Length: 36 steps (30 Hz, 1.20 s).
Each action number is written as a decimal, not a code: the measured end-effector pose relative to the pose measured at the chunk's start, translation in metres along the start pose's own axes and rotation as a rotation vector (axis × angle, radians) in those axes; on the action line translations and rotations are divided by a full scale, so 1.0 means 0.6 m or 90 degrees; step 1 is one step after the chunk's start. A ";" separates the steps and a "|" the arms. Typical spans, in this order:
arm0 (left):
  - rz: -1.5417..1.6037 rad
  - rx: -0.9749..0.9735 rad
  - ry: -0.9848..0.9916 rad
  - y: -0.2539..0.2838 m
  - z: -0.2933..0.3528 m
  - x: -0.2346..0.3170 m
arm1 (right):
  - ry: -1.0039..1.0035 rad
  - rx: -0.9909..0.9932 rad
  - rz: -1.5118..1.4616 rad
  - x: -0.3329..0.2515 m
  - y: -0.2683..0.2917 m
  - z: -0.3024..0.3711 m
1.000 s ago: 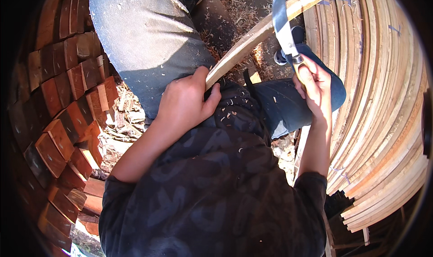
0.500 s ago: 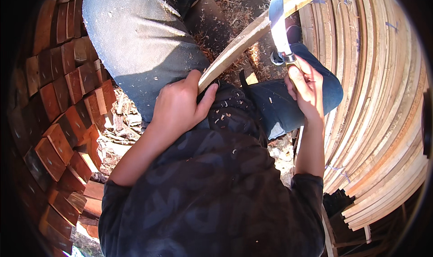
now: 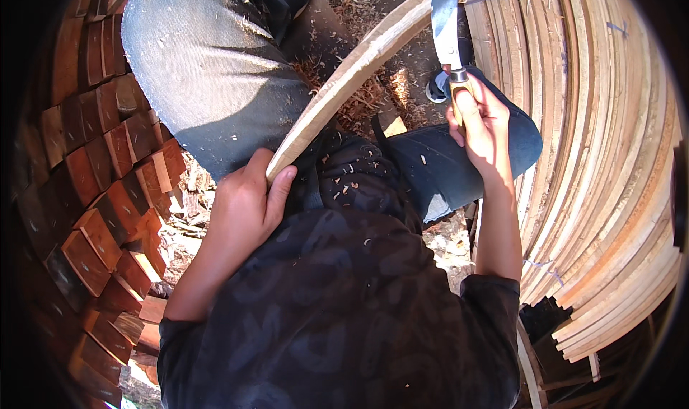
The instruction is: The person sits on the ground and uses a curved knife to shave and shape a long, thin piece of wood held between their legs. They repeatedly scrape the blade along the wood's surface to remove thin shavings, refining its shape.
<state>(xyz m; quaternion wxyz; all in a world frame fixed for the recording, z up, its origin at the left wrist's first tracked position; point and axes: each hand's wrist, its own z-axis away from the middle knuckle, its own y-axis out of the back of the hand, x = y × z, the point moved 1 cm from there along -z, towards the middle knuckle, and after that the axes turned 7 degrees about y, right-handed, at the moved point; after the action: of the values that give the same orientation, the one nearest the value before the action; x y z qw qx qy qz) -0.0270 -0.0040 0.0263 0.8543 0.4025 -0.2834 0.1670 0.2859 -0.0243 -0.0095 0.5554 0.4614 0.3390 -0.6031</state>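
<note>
My left hand (image 3: 247, 199) is wrapped round the near end of a long pale wooden strip (image 3: 344, 78), close to my waist. From there the strip slants away to the upper right, past my knees, and its far end runs out at the top edge. In my right hand (image 3: 482, 129) is a broad-bladed knife (image 3: 446, 28) with a wooden handle and a metal collar. Its blade points away from me and overlaps the far part of the strip; whether the edge touches the wood I cannot tell.
Reddish-brown wood blocks (image 3: 104, 240) are stacked on the left. A tall pile of long pale strips (image 3: 581, 165) rises on the right. Wood shavings (image 3: 352, 96) cover the ground between my legs (image 3: 215, 64), and some chips lie on my clothes.
My left hand has drawn the strip's near end toward me and to the left. The knife has shifted slightly in my right hand's grip area, staying over the far part of the strip.
</note>
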 end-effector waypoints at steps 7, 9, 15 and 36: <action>-0.038 0.037 0.036 0.038 0.020 -0.054 | 0.046 0.046 -0.049 -0.008 -0.011 -0.047; -0.052 0.044 0.022 0.032 0.016 -0.066 | 0.116 -0.272 0.121 -0.004 -0.041 -0.036; -0.089 0.090 -0.010 0.015 0.012 -0.066 | 0.070 0.101 -0.153 -0.009 -0.023 -0.061; -0.085 0.127 -0.021 0.002 -0.001 -0.050 | 0.055 -0.033 0.004 0.046 -0.004 -0.026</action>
<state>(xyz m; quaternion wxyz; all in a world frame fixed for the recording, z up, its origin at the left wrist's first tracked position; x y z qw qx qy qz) -0.0512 -0.0047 0.0080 0.8144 0.5062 -0.2518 0.1309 0.2873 -0.0194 -0.0411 0.5539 0.4739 0.3764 -0.5718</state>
